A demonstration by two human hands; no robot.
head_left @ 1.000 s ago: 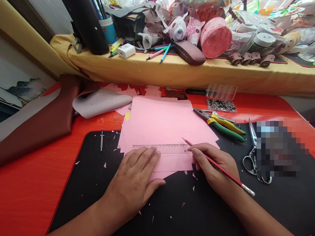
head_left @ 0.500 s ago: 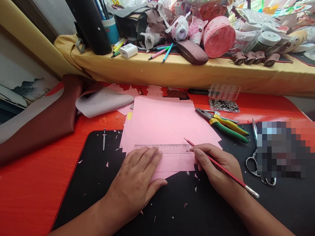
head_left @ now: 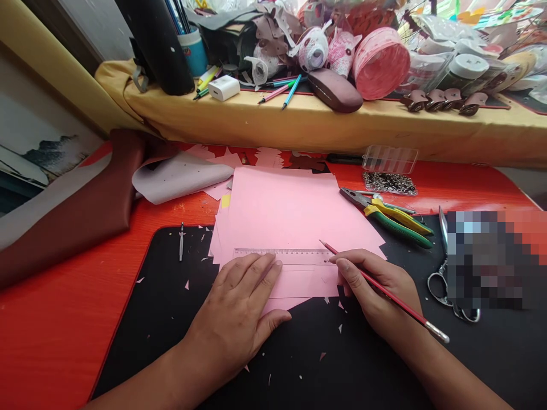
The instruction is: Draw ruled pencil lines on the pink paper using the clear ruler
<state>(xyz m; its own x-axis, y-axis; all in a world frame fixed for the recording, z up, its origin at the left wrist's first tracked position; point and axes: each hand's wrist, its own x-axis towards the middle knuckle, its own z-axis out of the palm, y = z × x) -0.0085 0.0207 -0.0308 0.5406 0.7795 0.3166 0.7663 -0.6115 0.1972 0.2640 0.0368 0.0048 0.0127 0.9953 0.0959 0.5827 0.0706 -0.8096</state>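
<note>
Pink paper sheets (head_left: 286,210) lie on a black mat (head_left: 171,319). A clear ruler (head_left: 294,256) lies across the paper's near part. My left hand (head_left: 239,313) lies flat with fingers stretched out, pressing on the ruler's left end and the paper. My right hand (head_left: 376,290) is closed on a red pencil (head_left: 384,293), whose tip points up and left at the ruler's right end.
Green-and-yellow pliers (head_left: 391,213) and scissors (head_left: 444,267) lie right of the paper. A clear box (head_left: 390,159) and metal rings (head_left: 388,183) sit behind them. A small metal tool (head_left: 181,241) lies left. A cluttered yellow shelf (head_left: 299,122) runs along the back. Brown leather (head_left: 72,210) lies far left.
Both hands stay where they were on the ruler and pencil. The view has shifted slightly.
</note>
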